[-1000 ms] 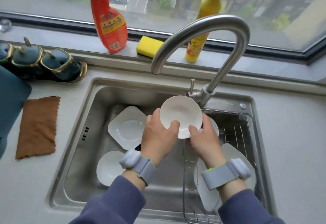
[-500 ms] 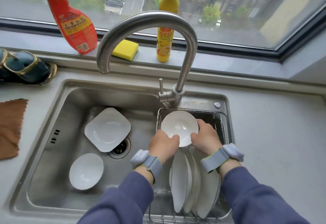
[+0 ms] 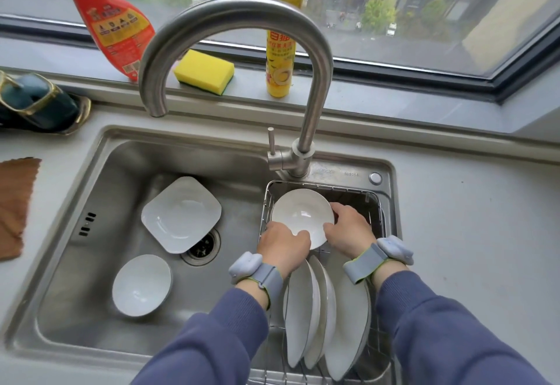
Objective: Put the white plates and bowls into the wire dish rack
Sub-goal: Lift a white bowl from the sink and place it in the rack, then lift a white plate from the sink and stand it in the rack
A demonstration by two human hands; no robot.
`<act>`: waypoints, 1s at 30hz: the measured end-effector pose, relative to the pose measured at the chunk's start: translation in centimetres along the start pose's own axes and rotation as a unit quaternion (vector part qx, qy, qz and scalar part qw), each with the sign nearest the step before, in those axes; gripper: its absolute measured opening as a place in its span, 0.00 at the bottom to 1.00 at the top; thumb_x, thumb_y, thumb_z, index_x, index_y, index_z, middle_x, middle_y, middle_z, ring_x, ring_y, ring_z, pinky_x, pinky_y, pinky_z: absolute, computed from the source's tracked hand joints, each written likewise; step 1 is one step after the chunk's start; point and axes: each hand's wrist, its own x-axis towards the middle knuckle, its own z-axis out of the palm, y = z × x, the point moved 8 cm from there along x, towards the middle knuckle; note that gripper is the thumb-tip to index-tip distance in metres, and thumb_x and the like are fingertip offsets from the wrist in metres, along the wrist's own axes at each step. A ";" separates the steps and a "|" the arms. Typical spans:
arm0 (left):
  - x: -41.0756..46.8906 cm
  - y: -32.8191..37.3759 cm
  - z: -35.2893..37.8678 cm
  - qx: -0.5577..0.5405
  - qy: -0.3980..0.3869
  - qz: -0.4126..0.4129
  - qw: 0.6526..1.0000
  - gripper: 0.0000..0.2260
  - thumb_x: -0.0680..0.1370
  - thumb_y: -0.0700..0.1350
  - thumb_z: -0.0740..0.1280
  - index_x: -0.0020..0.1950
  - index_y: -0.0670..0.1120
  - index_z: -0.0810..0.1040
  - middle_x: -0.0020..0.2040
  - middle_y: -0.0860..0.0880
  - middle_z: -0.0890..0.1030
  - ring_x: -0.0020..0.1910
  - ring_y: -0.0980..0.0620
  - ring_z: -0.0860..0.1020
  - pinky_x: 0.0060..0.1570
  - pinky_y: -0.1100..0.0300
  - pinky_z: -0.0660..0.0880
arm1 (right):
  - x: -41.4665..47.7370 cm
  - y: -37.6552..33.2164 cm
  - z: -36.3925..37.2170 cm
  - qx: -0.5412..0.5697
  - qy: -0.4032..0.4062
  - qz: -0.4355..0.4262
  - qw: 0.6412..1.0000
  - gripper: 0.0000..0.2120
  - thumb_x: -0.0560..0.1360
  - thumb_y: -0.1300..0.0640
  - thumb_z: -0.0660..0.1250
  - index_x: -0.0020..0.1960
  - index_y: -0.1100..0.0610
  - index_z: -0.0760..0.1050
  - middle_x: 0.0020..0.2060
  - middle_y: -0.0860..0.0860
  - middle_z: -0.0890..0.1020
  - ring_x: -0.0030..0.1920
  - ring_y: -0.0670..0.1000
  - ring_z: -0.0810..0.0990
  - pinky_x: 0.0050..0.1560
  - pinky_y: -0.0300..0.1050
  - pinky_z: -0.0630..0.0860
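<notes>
Spreading round everything, the grey desk [image 3: 469, 248] carried a steel sink [image 3: 127, 318], and a curved tap [image 3: 315, 87] rose from the sink's back edge. A wire rack [image 3: 377, 202] sat in the right part of the sink; three white plates [image 3: 348, 318] stood on edge in its near half. Both hands held a white bowl [image 3: 303, 218] over the rack's far half, its hollow tipped toward the camera: the left hand [image 3: 283, 246] gripped the lower left rim with fingers curled under and thumb on top, and the right hand [image 3: 351, 228] clasped the right rim the same way. Whether the bowl touched the wires could not be told. A square plate [image 3: 181, 214] lay flat on the sink floor, partly covering the drain [image 3: 201, 249], and a second bowl [image 3: 141, 285] sat upright near the front left corner. On the sill stood a red bottle [image 3: 112, 20], a yellow bottle [image 3: 281, 60] and a yellow sponge [image 3: 204, 71]. A brown cloth [image 3: 15, 205] lay on the desk at the left.
</notes>
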 end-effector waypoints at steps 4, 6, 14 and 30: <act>0.3 -0.4 0.2 0.027 0.004 -0.003 1.000 0.25 0.78 0.50 0.63 0.68 0.35 0.67 0.67 0.38 0.77 0.65 0.37 0.75 0.57 0.54 0.73 | 0.4 0.1 0.3 -0.004 -0.002 -0.011 1.000 0.23 0.74 0.58 0.64 0.69 0.50 0.76 0.57 0.57 0.77 0.57 0.62 0.77 0.49 0.44 0.68; 0.4 -0.4 0.2 0.027 0.006 -0.004 1.000 0.25 0.78 0.49 0.63 0.68 0.35 0.67 0.67 0.37 0.77 0.64 0.37 0.76 0.57 0.54 0.74 | 0.5 0.1 0.5 -0.007 -0.003 -0.011 1.000 0.23 0.74 0.57 0.63 0.68 0.49 0.76 0.56 0.57 0.77 0.55 0.62 0.77 0.48 0.46 0.70; -0.2 -0.8 0.1 0.024 0.029 0.002 0.999 0.23 0.77 0.50 0.64 0.67 0.37 0.67 0.66 0.38 0.77 0.62 0.36 0.77 0.57 0.50 0.77 | -0.2 0.3 0.6 -0.012 0.007 -0.011 1.000 0.18 0.75 0.53 0.61 0.64 0.45 0.77 0.52 0.54 0.80 0.53 0.59 0.78 0.50 0.49 0.76; 2.4 -6.2 -13.2 0.040 0.149 0.023 0.988 0.16 0.75 0.54 0.59 0.32 0.45 0.71 0.37 0.44 0.78 0.42 0.37 0.75 0.40 0.55 0.71 | -4.1 -17.0 4.1 -0.021 0.038 -0.120 0.992 0.10 0.77 0.53 0.60 0.54 0.51 0.79 0.49 0.48 0.84 0.54 0.54 0.80 0.51 0.46 0.74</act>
